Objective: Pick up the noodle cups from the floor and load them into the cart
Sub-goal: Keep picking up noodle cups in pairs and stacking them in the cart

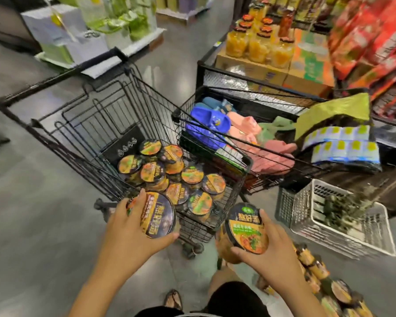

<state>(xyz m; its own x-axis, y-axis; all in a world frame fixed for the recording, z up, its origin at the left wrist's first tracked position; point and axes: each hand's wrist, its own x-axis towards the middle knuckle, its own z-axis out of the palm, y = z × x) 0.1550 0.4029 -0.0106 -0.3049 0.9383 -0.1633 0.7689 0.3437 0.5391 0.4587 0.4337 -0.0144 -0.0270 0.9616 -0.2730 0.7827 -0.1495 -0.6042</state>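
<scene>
The left hand (128, 227) grips one noodle cup (158, 216) and the right hand (274, 243) grips a second cup (247, 227) by the cart (249, 164) edge, so either might hit the rim and fall.

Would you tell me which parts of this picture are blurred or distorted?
Head view: motion blur smears the red packets and white crate at right; the left-hand noodle cup and right-hand noodle cup read sharp; the wide lens bows the cart rim.

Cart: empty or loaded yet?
Cart partly loaded: at least eight noodle cups piled at its near end, space beyond. Left hand and right hand each grip another, not yet in.
</scene>
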